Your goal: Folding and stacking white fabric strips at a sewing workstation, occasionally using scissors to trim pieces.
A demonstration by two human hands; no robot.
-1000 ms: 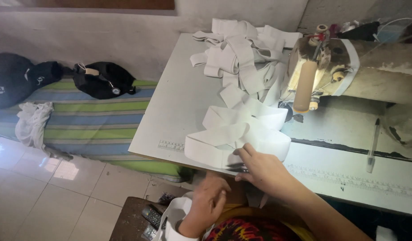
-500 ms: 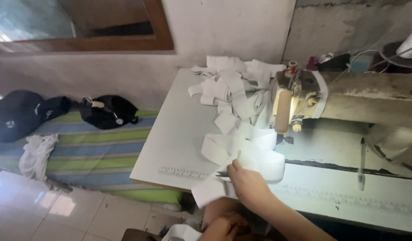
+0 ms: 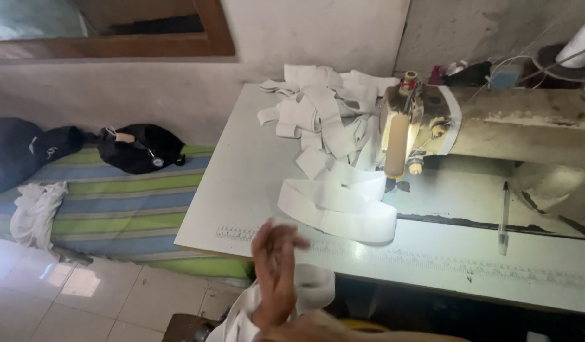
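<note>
My right hand (image 3: 276, 272) is below the front edge of the white sewing table (image 3: 254, 171), fingers up and blurred by motion. It grips a white elastic band (image 3: 315, 288) that curls behind the palm and hangs down toward my lap. On the table just beyond lies a flat loop of wide white band (image 3: 337, 202), which trails back to a loose pile of white bands (image 3: 318, 120) at the far edge. To the right of the pile stands the worn sewing machine (image 3: 495, 126). My left hand is out of sight.
A pen (image 3: 503, 215) lies on the table under the machine arm. Left of the table, a striped mattress (image 3: 128, 209) on the tiled floor holds black bags (image 3: 140, 149) and a crumpled white cloth (image 3: 36, 212). A wall runs close behind.
My right hand has drawn back from the loop on the table to below the front edge, bringing a white band with it. The left hand has dropped out of view. The camera tilted up.
</note>
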